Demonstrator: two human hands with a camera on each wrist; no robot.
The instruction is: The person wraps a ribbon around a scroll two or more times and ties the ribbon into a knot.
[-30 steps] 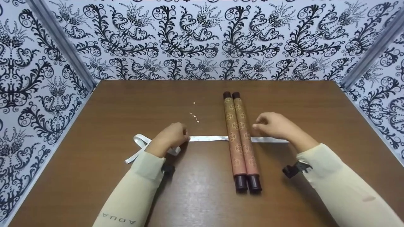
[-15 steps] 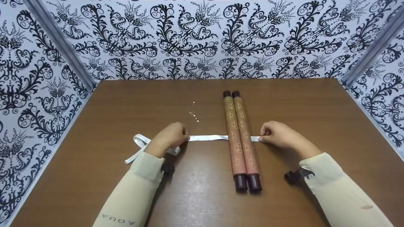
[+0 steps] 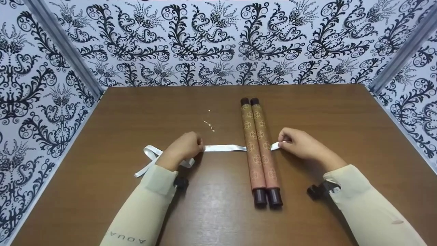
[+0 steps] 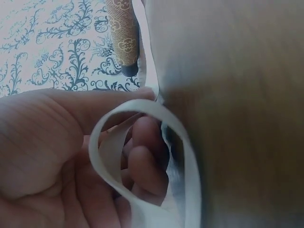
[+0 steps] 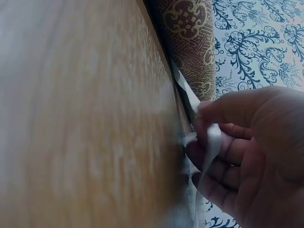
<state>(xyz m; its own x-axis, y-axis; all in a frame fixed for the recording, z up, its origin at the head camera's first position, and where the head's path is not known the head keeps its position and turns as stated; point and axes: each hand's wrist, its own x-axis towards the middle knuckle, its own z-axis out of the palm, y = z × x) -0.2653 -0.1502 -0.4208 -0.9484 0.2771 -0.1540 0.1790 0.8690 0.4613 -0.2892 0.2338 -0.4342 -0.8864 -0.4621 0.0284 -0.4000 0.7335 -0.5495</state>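
Observation:
Two patterned rolls with dark end caps, scroll-like, lie side by side on the table; the left roll (image 3: 252,147) and right roll (image 3: 265,147) fade from gold to pink. A white ribbon (image 3: 223,148) runs beneath both. On the left my left hand (image 3: 184,148) pinches it between thumb and fingers, and the slack loops below, seen close as a ribbon loop (image 4: 97,147) in the left wrist view. To the right of the rolls my right hand (image 3: 300,143) pinches the other stretch, slightly raised; the ribbon (image 5: 187,90) slants up from under a roll in the right wrist view.
The brown wooden table (image 3: 153,109) meets patterned walls (image 3: 205,41) at the back and sides. A few small pale specks (image 3: 209,125) dot the surface left of the rolls. A loose ribbon tail (image 3: 145,169) lies beside the left forearm.
My right hand has come down onto the ribbon right of the rolls, pinched it and lifted it a little. My left hand keeps its hold in the same place.

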